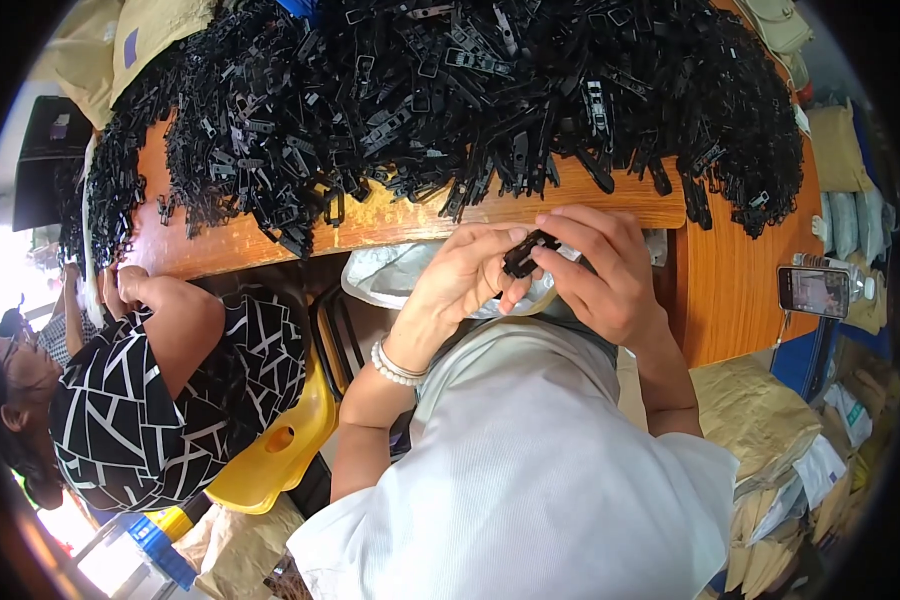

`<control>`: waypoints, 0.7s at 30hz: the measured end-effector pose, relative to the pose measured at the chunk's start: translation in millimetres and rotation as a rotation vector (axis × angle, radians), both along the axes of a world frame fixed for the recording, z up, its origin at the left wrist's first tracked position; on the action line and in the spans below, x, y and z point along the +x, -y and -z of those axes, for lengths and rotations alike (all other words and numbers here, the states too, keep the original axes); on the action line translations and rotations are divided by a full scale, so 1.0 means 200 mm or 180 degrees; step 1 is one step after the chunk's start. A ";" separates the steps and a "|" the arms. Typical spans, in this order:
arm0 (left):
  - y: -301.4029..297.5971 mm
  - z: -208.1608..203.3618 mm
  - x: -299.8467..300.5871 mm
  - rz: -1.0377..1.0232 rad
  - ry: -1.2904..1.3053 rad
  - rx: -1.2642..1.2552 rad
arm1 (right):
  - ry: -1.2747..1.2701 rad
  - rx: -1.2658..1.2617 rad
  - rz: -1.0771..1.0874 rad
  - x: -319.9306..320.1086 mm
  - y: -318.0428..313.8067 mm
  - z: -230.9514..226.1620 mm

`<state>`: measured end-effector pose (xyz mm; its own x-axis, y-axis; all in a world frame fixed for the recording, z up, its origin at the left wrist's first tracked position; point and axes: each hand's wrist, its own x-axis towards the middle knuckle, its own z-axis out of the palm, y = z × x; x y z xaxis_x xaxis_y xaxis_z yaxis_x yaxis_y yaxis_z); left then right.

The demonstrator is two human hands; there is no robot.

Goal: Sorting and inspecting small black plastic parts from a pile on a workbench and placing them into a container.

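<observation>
Between my hands, just in front of the table edge, is a small black plastic part (520, 262) with slots cut through it. My left hand (460, 272), with a beaded bracelet at its wrist, grips the part from the left between thumb and fingers. From the right, my right hand (608, 280) has its fingertips closed on the same part. A large heap of similar black plastic parts (420, 90) covers the far side of the wooden table (420, 225). Under my hands an open white bag (375, 275) shows in part, its contents hidden.
At my left a person in a black-and-white patterned garment (170, 400) sits on a yellow chair (290, 440), hands at the table. A phone (813, 291) stands at the right end of the table. Brown paper sacks (750, 420) are stacked at the lower right.
</observation>
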<state>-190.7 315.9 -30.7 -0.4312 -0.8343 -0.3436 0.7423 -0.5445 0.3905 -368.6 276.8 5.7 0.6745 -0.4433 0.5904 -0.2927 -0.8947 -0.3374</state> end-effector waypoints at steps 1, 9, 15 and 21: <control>0.00 0.00 0.00 0.0030 0.0015 -0.0050 | 0.0000 -0.0002 0.0002 0.00 0.00 0.00; -0.02 0.01 -0.02 0.0089 0.0031 0.0039 | -0.0037 0.0839 -0.0349 -0.01 0.02 -0.02; 0.00 0.00 -0.01 0.0094 0.0236 0.0058 | -0.0005 0.0746 -0.0135 -0.01 0.03 0.01; -0.01 0.01 -0.01 0.0069 0.0289 0.0063 | -0.0055 0.0937 -0.0201 -0.01 0.03 0.02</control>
